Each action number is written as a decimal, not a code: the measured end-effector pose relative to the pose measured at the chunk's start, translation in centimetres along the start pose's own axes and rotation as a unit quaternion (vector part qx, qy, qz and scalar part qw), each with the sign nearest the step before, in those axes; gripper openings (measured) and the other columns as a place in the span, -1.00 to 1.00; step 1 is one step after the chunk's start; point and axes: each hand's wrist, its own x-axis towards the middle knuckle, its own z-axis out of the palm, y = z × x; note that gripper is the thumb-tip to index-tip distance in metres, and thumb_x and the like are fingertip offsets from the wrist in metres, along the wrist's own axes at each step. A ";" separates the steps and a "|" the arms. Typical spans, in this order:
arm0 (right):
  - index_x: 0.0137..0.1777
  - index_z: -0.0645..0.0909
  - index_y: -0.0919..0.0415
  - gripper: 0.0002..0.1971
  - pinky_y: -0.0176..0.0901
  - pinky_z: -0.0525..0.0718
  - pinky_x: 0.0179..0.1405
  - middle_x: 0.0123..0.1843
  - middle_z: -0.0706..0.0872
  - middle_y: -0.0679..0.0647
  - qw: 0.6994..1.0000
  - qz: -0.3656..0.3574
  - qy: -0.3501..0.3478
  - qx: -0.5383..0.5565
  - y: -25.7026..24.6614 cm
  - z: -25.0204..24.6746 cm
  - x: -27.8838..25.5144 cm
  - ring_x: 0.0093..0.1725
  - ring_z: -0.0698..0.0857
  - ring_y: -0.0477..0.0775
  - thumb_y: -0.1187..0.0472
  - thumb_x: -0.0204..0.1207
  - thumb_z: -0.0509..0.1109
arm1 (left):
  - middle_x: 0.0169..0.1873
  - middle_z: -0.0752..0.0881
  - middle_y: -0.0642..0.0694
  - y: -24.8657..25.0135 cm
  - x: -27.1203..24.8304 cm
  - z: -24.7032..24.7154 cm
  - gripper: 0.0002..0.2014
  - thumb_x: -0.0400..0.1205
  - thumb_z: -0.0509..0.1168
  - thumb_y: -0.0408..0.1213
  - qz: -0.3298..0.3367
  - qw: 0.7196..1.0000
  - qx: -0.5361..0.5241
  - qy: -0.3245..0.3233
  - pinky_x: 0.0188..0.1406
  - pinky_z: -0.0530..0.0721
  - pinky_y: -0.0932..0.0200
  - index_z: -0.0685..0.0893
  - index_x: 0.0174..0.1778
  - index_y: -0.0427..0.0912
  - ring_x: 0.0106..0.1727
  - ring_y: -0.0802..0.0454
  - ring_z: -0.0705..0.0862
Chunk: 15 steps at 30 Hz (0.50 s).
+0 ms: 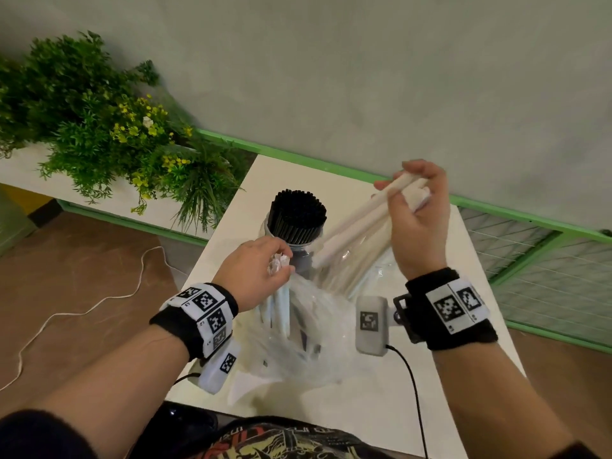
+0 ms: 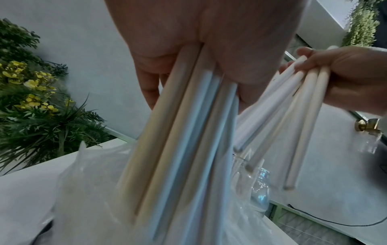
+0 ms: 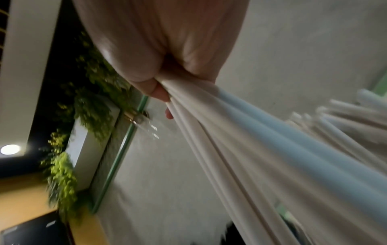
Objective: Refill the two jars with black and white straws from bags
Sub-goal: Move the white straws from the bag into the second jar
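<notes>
A glass jar packed with black straws stands at the middle of the white table. To its right a second clear jar holds several white straws. My right hand grips a bunch of white straws slanting down toward that jar. My left hand holds another bunch of white straws upright in a clear plastic bag. In the left wrist view these straws run down into the bag. The right wrist view shows blurred straws under my fingers.
A planter with green plants and yellow flowers stands left of the table. A green rail and a wire grid run along the wall behind. A white cord lies on the brown floor.
</notes>
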 end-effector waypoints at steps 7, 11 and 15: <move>0.15 0.41 0.06 -0.64 0.31 0.69 0.12 0.04 0.54 0.24 0.994 -0.071 0.088 -0.007 -0.1 -3.1 5.6 0.03 0.77 0.27 0.52 0.52 0.13 | 0.03 0.63 0.14 -0.1 0.5 0.4 -0.65 0.49 0.12 0.17 -0.005 1.000 0.000 -0.008 -0.04 0.56 0.10 0.56 0.06 0.10 0.00 0.04 0.61; 0.13 0.41 0.00 -0.65 0.34 0.68 0.11 0.09 0.54 0.36 0.993 -0.050 0.106 -0.027 1.8 -3.3 6.1 0.00 0.77 0.23 0.47 0.52 0.12 | 0.03 0.63 0.14 0.0 0.5 0.3 -0.62 0.48 0.09 0.19 -0.005 1.000 0.000 -0.007 -0.06 0.51 0.14 0.56 0.07 0.10 0.01 0.04 0.60; 0.12 0.43 -0.06 -0.64 0.23 0.69 0.15 0.23 0.52 0.53 0.992 -0.016 0.123 -0.037 3.9 -3.7 5.6 -0.01 0.77 0.14 0.43 0.51 0.13 | 0.04 0.63 0.13 0.0 0.3 0.2 -0.60 0.46 0.08 0.21 -0.007 1.000 -0.008 -0.007 0.00 0.55 0.10 0.56 0.08 0.09 0.02 0.04 0.59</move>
